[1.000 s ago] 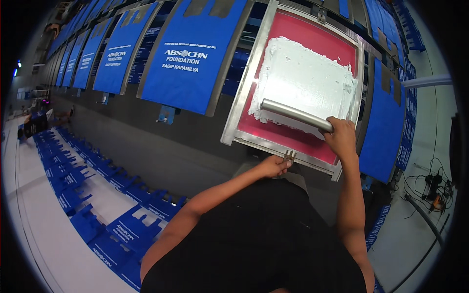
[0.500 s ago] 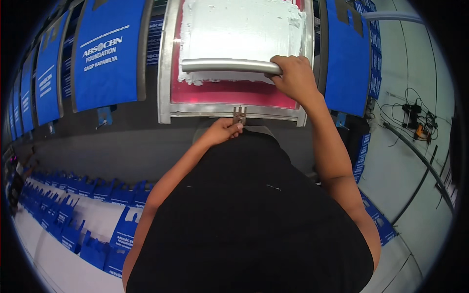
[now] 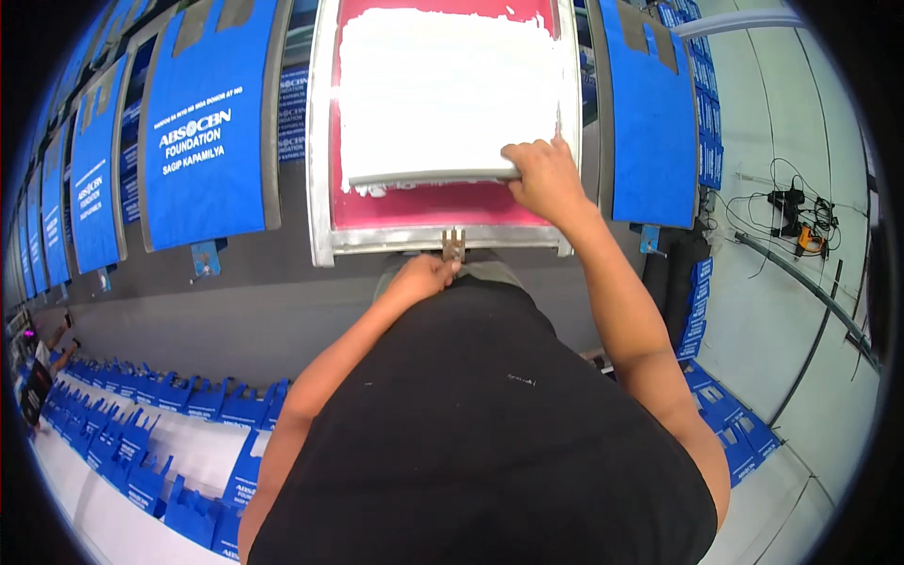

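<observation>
A silver-framed printing screen (image 3: 323,202) with pink mesh (image 3: 424,209) lies in front of me. White ink (image 3: 443,89) covers most of the mesh in a broad rectangle. My right hand (image 3: 548,181) is closed around the right end of a long squeegee (image 3: 424,175), which lies across the near edge of the ink. At the middle of the frame's near bar, my left hand (image 3: 422,280) pinches the lower end of a small pronged metal bracket (image 3: 453,246). Its thumb and fingers are pressed together there.
Blue printed bags (image 3: 202,132) lie flat on boards in a row to the left, and another blue bag (image 3: 654,122) lies just right of the screen. More blue bags (image 3: 202,508) are spread on the floor behind at left. Cables and a power tool (image 3: 805,240) lie on the floor at right.
My right hand has drawn the squeegee nearer to me across the mesh, and the ink behind it looks smoother. My left hand stays at the bracket. The whole view has shifted slightly.
</observation>
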Demonstrator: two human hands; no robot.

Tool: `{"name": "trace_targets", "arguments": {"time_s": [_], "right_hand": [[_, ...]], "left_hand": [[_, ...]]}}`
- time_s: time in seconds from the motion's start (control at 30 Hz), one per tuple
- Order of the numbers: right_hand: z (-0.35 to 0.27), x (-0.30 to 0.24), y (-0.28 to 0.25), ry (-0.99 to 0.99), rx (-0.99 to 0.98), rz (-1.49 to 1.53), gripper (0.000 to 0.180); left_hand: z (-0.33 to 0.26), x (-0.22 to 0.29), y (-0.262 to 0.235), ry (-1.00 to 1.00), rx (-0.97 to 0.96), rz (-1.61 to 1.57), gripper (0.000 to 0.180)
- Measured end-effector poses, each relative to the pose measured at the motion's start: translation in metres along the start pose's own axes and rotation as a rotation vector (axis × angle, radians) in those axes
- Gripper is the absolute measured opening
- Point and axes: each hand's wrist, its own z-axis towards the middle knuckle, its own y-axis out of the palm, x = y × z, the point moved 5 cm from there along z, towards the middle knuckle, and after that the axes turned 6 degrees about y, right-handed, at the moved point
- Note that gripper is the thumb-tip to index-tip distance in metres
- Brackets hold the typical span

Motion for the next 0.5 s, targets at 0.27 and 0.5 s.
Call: {"name": "trace_targets", "arguments": {"time_s": [0.27,0.5], "right_hand": [[-0.035,0.019,0.016,0.04,0.05,0.048,0.036],[0.038,0.058,-0.023,0.125,-0.146,0.201,0.029]], "left_hand": [[-0.085,0.182,-0.129,0.672,0.726,1.088,0.02],[-0.004,0.218,-0.211,0.375,0.461,1.132,0.014]]}}
